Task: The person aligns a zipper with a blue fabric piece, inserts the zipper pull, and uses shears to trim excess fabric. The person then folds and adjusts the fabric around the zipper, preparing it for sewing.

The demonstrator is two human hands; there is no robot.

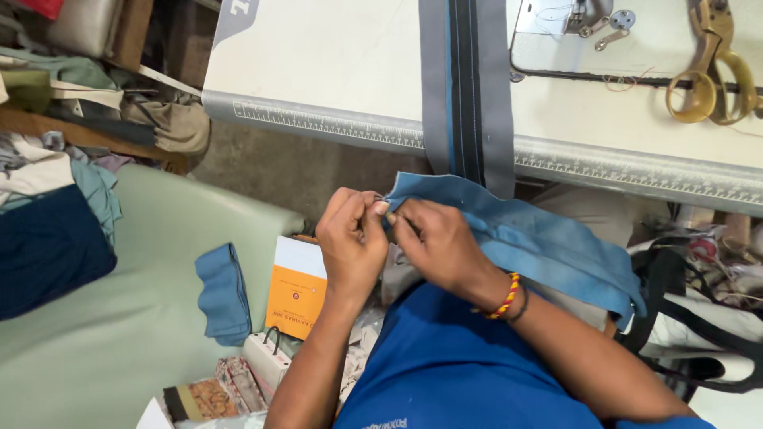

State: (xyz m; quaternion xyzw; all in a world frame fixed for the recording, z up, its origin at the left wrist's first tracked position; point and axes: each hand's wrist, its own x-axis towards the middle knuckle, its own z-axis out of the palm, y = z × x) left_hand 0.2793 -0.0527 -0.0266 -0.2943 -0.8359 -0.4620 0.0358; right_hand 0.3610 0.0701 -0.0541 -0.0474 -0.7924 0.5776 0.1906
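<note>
A strip of blue fabric (548, 246) lies across my lap, below the sewing table's edge. My left hand (351, 242) and my right hand (439, 245) meet at its left end, fingers pinched together on the corner of the cloth. A red-and-yellow beaded band sits on my right wrist. A second grey and blue fabric strip (467, 87) hangs over the white sewing table (334, 56).
Brass scissors (711, 67) lie at the table's far right, beside the sewing machine base (572, 32). A pale green seat (135, 318) with a folded blue cloth (222, 294) is at my left. An orange box (296, 298) and heaps of cloth crowd the floor.
</note>
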